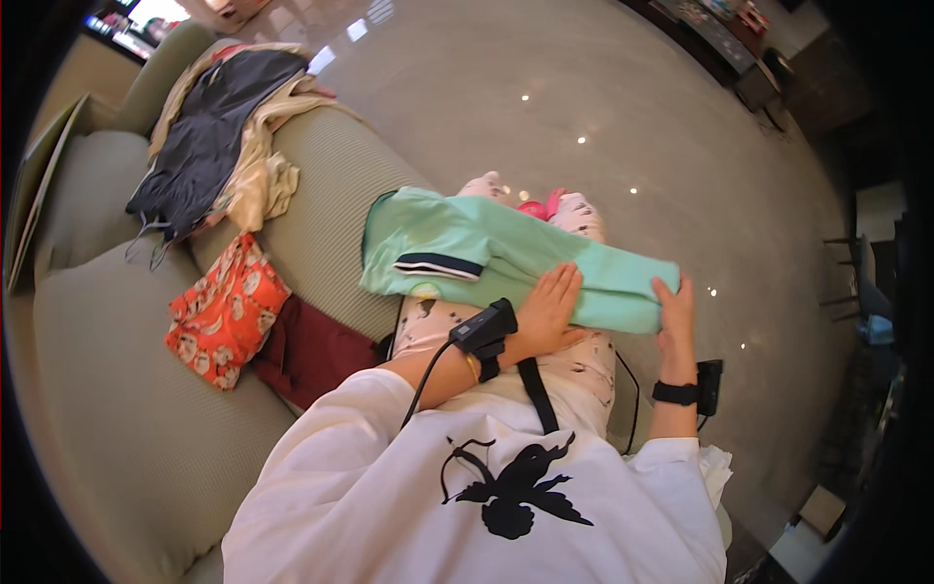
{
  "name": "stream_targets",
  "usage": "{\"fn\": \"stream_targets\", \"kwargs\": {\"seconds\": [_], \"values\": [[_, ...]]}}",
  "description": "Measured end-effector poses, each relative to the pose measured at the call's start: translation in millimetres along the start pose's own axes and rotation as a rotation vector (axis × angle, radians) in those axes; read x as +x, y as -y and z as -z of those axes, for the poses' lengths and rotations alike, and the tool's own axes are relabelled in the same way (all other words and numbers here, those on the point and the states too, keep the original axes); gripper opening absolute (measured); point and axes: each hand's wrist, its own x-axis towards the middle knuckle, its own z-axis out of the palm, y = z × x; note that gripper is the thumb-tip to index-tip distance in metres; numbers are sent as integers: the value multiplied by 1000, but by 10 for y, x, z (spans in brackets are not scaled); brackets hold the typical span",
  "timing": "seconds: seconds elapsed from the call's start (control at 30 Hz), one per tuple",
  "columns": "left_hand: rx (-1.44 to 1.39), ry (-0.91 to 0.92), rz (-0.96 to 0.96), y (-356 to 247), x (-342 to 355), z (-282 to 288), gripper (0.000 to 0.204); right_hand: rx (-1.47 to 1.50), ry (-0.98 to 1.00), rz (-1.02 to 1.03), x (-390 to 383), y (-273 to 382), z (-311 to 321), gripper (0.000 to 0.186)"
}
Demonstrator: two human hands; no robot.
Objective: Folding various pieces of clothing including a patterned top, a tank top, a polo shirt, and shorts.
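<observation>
Across my thighs lies a mint-green shirt (525,248), folded into a long strip. Its sleeve, edged with a navy and white cuff (438,266), lies folded on top towards the left end. My left hand (550,310) rests flat on the shirt's near side, fingers stretched out and held nothing. At the strip's right end, my right hand (675,313) grips the edge, thumb on top and the other fingers partly hidden behind the cloth.
I sit on a grey-green ribbed sofa (326,180). To my left lie an orange-red patterned garment (229,316) and a maroon cloth (316,350). Farther off are a dark grey garment (219,122) and cream clothing (258,185). Glossy floor (467,88) stretches ahead.
</observation>
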Motion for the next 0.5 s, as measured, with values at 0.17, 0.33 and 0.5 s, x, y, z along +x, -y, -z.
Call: {"fn": "stream_targets", "kwargs": {"seconds": [0.17, 0.33, 0.5], "values": [[-28, -70, 102, -78, -141, -15, 81, -393, 482, 647, -292, 638, -996, 50], [141, 204, -90, -161, -410, 499, 43, -558, 745, 773, -555, 399, -1576, 42], [-242, 266, 175, -211, -63, 930, 46, -299, 163, 472, -275, 23, -1015, 31]]}}
